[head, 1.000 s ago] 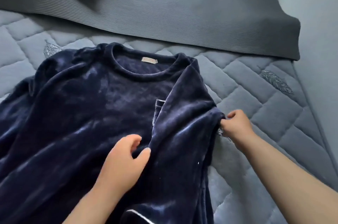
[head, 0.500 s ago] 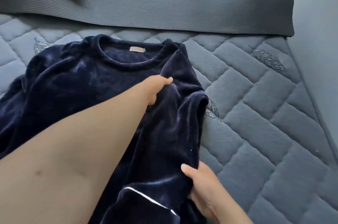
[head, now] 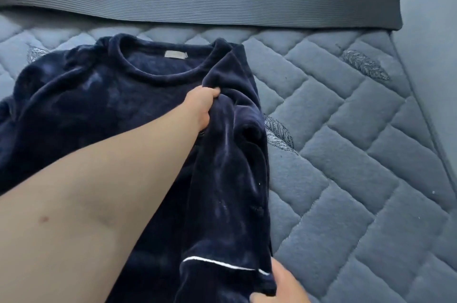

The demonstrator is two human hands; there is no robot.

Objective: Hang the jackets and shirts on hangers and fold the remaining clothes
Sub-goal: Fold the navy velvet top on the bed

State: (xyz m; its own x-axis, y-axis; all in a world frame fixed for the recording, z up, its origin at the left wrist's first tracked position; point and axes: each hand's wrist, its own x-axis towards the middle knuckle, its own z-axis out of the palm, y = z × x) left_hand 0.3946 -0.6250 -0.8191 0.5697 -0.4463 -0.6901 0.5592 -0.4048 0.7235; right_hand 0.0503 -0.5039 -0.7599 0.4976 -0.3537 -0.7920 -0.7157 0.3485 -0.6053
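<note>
On quilted bed (head: pixel 346 154): navy velvet top (head: pixel 99 104) lies collar-up, one sleeve folded along its side. Fingers of left hand (head: pixel 201 107) clamped on fabric below collar. At white-piped cuff, right hand (head: pixel 282 285) touches; its fingers' state cannot be told.

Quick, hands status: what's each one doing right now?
Left hand: closed, gripping a fold of the navy velvet top near its collar.
Right hand: against the top's piped cuff, partly out of frame; grip cannot be told.
</note>
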